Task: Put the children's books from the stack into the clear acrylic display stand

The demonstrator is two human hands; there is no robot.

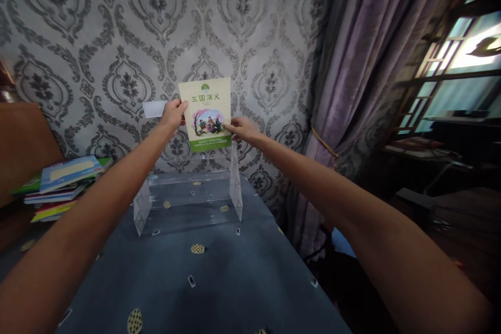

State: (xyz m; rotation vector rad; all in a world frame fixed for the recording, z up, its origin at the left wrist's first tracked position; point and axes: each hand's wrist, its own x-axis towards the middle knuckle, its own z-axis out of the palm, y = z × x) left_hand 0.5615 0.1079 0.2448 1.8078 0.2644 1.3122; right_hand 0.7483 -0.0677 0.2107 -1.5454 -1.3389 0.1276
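A book (210, 102) with a cream and green cover is held upright in front of the wall. My left hand (174, 114) is closed on its left edge, fingers behind the cover. My right hand (243, 128) pinches its lower right edge between thumb and fingers. A white rectangular piece (153, 109) shows just left of my left hand; whether it is held or lies behind the hand, I cannot tell. Below the book stands a clear plastic tiered rack (236, 188) on the table. The book's bottom edge appears just above the rack's upper tier; contact is unclear.
A blue patterned cloth covers the table (219, 292). At the left lies a stack of books (68, 180) beside a brown wooden panel (27, 151). Patterned wallpaper is behind the rack. A purple curtain (348, 62) hangs at the right, past the table's edge, with a window (457, 62) beyond.
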